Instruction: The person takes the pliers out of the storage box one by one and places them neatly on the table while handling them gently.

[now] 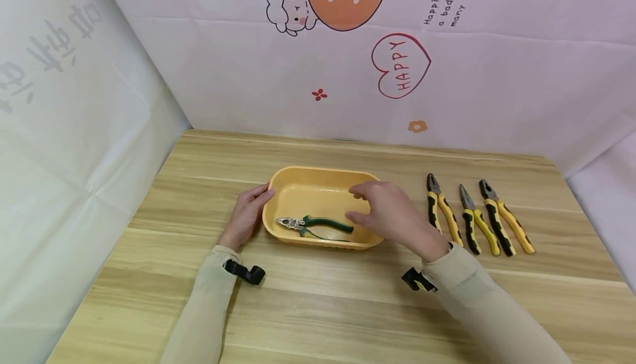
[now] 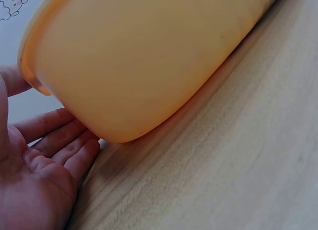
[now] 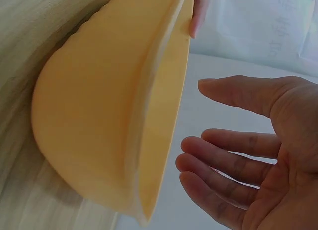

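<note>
My left hand (image 1: 244, 216) holds the left end of a yellow plastic basin (image 1: 323, 173). Its thumb lies at the rim, and in the left wrist view the fingers (image 2: 79, 145) reach along the outside wall. Over the basin's right end hovers my right hand (image 1: 390, 209), thumb and fingers apart with nothing between them, as the right wrist view also shows. Inside the basin, near its front wall, lies a pair of combination pliers with green handles (image 1: 328, 221), jaws pointing left. The right hand is a little above and right of its handle ends.
Right of the basin, three pliers with yellow-and-black handles lie side by side on the wooden table (image 1: 308, 309): combination pliers (image 1: 449, 217), long-nose pliers (image 1: 479, 226) and another combination pair (image 1: 514, 228). White printed cloth (image 1: 248, 77) stands behind the table.
</note>
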Demonstrator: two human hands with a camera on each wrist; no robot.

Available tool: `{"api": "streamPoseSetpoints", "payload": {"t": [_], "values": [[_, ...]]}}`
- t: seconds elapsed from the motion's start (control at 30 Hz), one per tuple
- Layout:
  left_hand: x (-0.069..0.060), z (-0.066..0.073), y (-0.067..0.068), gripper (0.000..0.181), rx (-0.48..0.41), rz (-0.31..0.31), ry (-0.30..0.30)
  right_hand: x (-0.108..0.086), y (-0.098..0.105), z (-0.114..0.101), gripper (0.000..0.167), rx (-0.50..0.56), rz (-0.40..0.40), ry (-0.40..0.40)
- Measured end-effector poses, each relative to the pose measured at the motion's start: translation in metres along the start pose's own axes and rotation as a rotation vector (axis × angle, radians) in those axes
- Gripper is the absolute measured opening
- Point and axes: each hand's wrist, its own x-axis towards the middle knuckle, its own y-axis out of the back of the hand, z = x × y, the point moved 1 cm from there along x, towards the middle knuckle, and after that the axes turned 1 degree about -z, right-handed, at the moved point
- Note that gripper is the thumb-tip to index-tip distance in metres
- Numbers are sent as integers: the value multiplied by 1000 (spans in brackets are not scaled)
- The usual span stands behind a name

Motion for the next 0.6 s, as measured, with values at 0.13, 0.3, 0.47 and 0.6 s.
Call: {"api": "streamPoseSetpoints", "payload": {"t": [0.13,0.3,0.47,0.6], "values": [[0,0,-1,47,-1,5,4,6,0,-5,47,-40,-33,54],[0,0,0,48,-4,1,6,13,-1,-13,45,-68,-68,96],[0,0,0,48,5,5,10,20,-5,-21,46,-96,-112,129],[1,-1,0,48,5,8,13,25,-8,-25,50,-128,-159,136]]}}
